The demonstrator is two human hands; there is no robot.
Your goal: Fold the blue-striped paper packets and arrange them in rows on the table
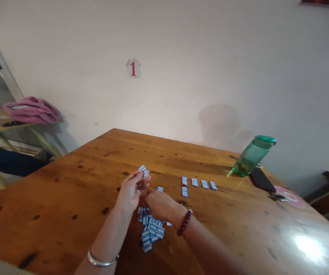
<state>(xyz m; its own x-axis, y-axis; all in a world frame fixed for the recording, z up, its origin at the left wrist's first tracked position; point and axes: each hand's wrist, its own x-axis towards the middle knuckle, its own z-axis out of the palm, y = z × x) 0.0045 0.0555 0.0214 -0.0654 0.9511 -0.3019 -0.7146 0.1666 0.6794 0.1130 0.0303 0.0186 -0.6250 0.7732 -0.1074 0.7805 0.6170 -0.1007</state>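
My left hand (131, 189) is closed, pinching a few small blue-and-white cards (144, 172) between thumb and fingers above the wooden table. Close beside it, my right hand (160, 204) is curled downward over the edge of a loose pile of the same cards (153, 231). Its fingertips are mostly hidden, so whatever they hold cannot be made out. A single card (160, 189) lies just beyond the right hand. Farther right, several small groups of cards (194, 182) form a row, with another group (184, 191) in front of its left end.
On the table (90, 164), a green bottle (253, 156) leans at the right back. Near it lie a dark phone-like slab (262, 180) and a round pink mat (292, 196). At the left, pink cloth (31, 110) rests on another table. A wall stands behind.
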